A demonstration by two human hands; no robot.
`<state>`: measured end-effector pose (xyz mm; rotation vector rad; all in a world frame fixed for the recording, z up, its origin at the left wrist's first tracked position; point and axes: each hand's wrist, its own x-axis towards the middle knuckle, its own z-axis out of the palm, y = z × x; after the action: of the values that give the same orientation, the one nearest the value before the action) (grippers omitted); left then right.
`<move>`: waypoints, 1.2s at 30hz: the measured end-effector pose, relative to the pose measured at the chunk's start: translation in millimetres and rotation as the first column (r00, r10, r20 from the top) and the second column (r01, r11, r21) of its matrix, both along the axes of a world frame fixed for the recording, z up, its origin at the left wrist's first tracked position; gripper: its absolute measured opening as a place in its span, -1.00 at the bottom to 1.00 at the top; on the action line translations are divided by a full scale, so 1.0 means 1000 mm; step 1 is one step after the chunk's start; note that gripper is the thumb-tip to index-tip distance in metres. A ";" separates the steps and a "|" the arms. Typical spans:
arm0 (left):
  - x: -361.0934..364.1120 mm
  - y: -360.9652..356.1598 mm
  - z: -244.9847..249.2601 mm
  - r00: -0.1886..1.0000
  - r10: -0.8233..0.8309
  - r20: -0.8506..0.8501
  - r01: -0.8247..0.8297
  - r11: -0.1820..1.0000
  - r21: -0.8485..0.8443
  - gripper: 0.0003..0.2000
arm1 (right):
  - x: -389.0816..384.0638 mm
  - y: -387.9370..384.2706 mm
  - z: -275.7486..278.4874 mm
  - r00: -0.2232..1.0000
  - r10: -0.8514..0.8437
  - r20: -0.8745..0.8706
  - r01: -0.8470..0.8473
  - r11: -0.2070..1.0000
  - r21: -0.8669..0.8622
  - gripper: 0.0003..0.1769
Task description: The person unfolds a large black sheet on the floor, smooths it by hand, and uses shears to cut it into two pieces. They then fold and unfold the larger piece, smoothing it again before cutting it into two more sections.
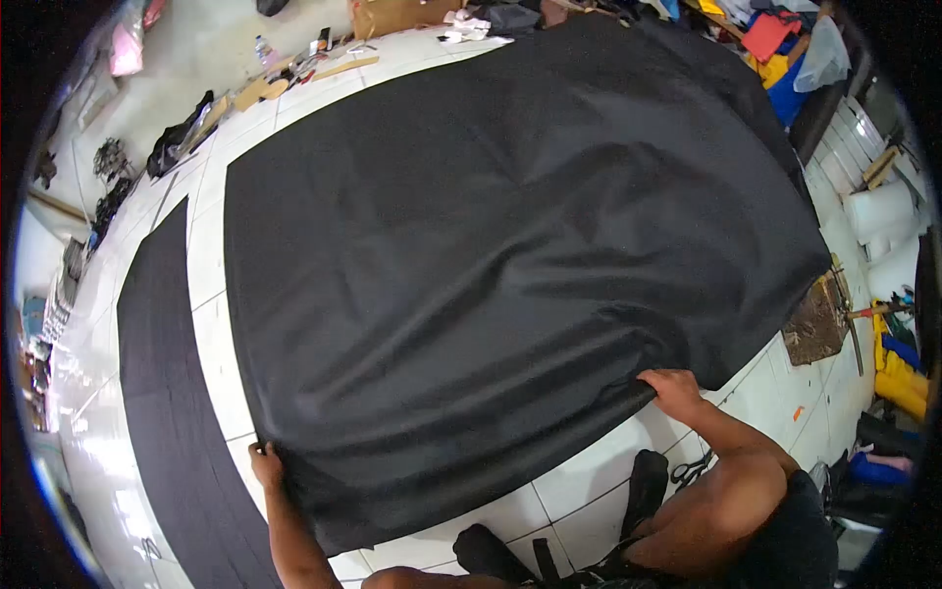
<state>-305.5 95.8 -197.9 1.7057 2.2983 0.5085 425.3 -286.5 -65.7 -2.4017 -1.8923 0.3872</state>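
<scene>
A large sheet of black fabric [471, 255] is spread over the white floor, with folds and ripples running across its near right half. At its near left edge, my left hand [265, 465] grips the border between thumb and fingers. My right hand [674, 393] is closed on the near edge further right, where the cloth bunches up into creases. To the left of the sheet lies a separate long black fabric strip [162, 363], with a band of tile between the two. Scissors [691, 471] rest on the floor beside my right foot.
White floor tiles [579, 491] show around the cloth. A worn wooden board [817, 324] lies at the right edge. Cardboard scraps [257, 93] and a plastic bottle [263, 51] are at the far left. Colourful fabrics and bags [770, 44] are piled at the far right.
</scene>
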 end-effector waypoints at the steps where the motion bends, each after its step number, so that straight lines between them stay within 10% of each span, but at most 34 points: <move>1: -0.007 -0.005 -0.011 0.998 -0.039 0.052 0.038 0.999 0.018 -0.69 | 0.002 -0.002 -0.001 0.999 -0.037 0.019 0.038 0.999 -0.022 -0.47; 11: 0.080 0.061 0.090 0.991 0.092 -0.096 -0.082 0.991 0.105 -0.55 | -0.043 -0.020 -0.007 0.996 0.038 -0.076 -0.036 0.999 0.022 -0.38; 15: 0.046 0.026 0.051 0.979 0.139 -0.148 -0.120 0.984 0.129 -0.27 | -0.063 -0.035 -0.016 0.982 0.145 -0.117 -0.167 0.965 -0.203 -0.25; 17: 0.028 -0.005 0.034 0.984 0.148 -0.096 -0.159 0.980 -0.120 -0.12 | -0.071 -0.049 -0.019 0.985 0.169 -0.020 -0.169 0.951 -0.260 -0.23; 21: 0.035 -0.072 0.036 0.956 0.124 -0.267 -0.180 0.964 -0.194 -0.06 | -0.055 -0.065 -0.044 0.999 -0.038 0.031 0.044 0.963 -0.265 -0.12; 36: 0.023 -0.087 0.018 0.984 0.020 0.176 -0.028 0.999 0.043 -0.72 | 0.018 -0.080 -0.055 0.996 -0.090 0.018 0.091 0.968 -0.233 -0.10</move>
<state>-282.8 8.9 -179.7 1.5859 2.1999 0.6920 443.0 -366.1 -121.1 -2.6270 -1.8237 0.6280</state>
